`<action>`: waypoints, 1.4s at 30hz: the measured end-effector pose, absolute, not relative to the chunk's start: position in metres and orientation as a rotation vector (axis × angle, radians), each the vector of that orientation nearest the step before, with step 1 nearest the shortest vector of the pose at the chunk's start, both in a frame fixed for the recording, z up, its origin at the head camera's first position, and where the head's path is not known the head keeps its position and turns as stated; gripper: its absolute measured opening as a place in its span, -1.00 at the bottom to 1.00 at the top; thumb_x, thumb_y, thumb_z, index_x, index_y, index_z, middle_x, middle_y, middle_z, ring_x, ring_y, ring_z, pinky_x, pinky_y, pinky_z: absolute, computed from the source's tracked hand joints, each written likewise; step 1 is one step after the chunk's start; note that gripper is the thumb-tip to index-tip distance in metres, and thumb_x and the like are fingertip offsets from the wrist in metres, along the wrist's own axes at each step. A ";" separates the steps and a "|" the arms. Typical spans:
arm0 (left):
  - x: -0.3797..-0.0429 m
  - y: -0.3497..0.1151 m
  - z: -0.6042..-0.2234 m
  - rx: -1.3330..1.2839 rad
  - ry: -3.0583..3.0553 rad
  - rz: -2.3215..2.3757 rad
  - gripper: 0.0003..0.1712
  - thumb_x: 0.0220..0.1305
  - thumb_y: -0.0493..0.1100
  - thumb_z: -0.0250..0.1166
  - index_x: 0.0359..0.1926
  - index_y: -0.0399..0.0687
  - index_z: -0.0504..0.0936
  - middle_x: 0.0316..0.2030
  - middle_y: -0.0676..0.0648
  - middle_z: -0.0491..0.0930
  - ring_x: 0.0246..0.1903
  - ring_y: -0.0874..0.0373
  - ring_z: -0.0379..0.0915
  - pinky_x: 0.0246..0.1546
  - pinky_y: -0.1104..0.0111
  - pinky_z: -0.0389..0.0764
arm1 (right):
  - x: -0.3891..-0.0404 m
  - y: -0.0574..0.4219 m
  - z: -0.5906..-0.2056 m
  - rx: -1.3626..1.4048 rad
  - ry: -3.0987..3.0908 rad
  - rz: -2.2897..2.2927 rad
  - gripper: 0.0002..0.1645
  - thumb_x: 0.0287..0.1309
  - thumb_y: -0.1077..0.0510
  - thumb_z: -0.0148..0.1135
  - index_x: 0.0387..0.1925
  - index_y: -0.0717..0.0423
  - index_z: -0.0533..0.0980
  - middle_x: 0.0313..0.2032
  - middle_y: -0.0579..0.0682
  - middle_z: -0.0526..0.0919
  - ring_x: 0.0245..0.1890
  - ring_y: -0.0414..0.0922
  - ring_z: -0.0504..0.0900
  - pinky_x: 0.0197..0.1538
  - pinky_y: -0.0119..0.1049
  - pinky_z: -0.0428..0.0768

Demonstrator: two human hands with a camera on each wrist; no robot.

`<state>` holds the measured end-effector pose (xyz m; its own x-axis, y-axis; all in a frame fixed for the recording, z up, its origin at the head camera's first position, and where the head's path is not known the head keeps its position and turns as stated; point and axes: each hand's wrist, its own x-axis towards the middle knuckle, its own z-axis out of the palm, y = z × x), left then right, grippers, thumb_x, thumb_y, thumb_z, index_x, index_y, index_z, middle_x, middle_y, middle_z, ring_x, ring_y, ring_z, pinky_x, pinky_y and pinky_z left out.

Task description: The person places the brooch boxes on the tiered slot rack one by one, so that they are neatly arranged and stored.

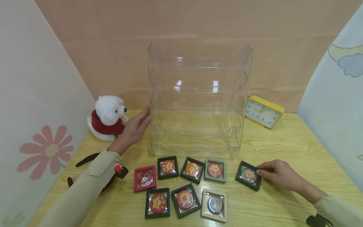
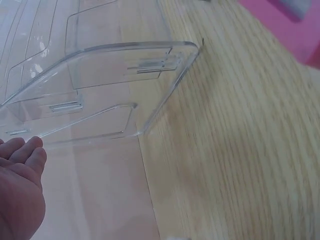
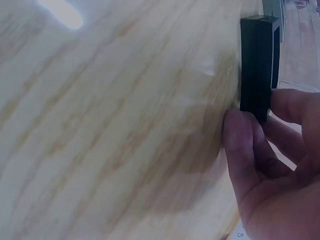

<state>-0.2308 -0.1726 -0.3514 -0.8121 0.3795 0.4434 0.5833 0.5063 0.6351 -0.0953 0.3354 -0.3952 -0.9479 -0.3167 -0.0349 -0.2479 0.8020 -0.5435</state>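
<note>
Left of centre, the left hand (image 1: 134, 127), fingers extended, is at the side of a clear plastic tiered rack (image 1: 195, 101). Lower right, a dark square badge frame (image 1: 248, 175) is pinched by the right hand (image 1: 283, 177); seemingly a pick-up, calling next for a steady lift.

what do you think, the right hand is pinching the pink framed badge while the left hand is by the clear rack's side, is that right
Not quite: the head view shows the right hand pinching a dark framed badge, not a pink one; the left hand is by the clear rack's side.
</note>
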 end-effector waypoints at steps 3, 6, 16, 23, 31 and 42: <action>-0.228 -0.172 -0.352 -0.812 -2.492 -1.222 -0.42 0.49 -0.17 -0.03 0.40 -0.32 0.06 0.31 -0.24 0.16 0.28 -0.04 0.15 0.22 0.15 0.32 | -0.093 0.334 -0.396 -0.426 2.907 -0.817 -0.80 0.17 0.12 0.30 -0.22 0.14 0.68 -0.34 -0.14 0.71 -0.32 -0.34 0.59 -0.33 -0.38 0.60; -0.226 -0.171 -0.354 -0.801 -2.482 -1.238 -0.43 0.48 -0.18 -0.02 0.39 -0.31 0.09 0.30 -0.23 0.17 0.27 -0.04 0.15 0.21 0.16 0.33 | -0.090 0.336 -0.399 -0.450 2.984 -0.806 -0.86 0.13 0.18 0.32 -0.27 0.11 0.69 -0.36 -0.14 0.70 -0.37 -0.36 0.57 -0.38 -0.38 0.58; -0.217 -0.167 -0.353 -0.777 -2.449 -1.233 -0.48 0.46 -0.18 0.03 0.35 -0.26 0.23 0.26 -0.19 0.27 0.17 -0.09 0.32 0.08 0.08 0.47 | -0.086 0.347 -0.393 -0.457 3.000 -1.005 -0.87 0.17 0.26 0.28 -0.24 0.19 0.67 -0.38 -0.09 0.70 -0.47 -0.35 0.60 -0.53 -0.38 0.60; -0.216 -0.165 -0.353 -0.788 -2.409 -1.225 -0.51 0.45 -0.22 0.04 0.33 -0.22 0.28 0.23 -0.19 0.31 0.12 -0.10 0.38 0.01 0.08 0.53 | -0.089 0.360 -0.369 -0.303 2.731 -1.279 -0.73 0.24 0.22 0.22 -0.09 0.32 0.60 -0.19 0.00 0.68 -0.31 -0.19 0.68 -0.30 -0.29 0.69; -0.213 -0.162 -0.355 -0.738 -2.381 -1.260 -0.53 0.43 -0.24 0.06 0.31 -0.24 0.31 0.18 -0.22 0.37 0.09 -0.14 0.40 0.00 0.07 0.53 | -0.107 0.366 -0.325 -0.447 2.795 -1.274 -0.76 0.12 0.40 0.27 -0.14 0.23 0.63 -0.22 -0.16 0.69 -0.28 -0.31 0.65 -0.30 -0.44 0.64; -0.212 -0.155 -0.360 -0.697 -2.362 -1.302 -0.53 0.44 -0.24 0.04 0.32 -0.24 0.29 0.19 -0.25 0.36 0.11 -0.13 0.38 0.00 0.07 0.54 | -0.142 0.348 -0.252 -0.440 3.000 -1.342 -0.77 0.05 0.38 0.36 -0.19 0.26 0.64 -0.29 -0.17 0.68 -0.35 -0.31 0.64 -0.33 -0.57 0.59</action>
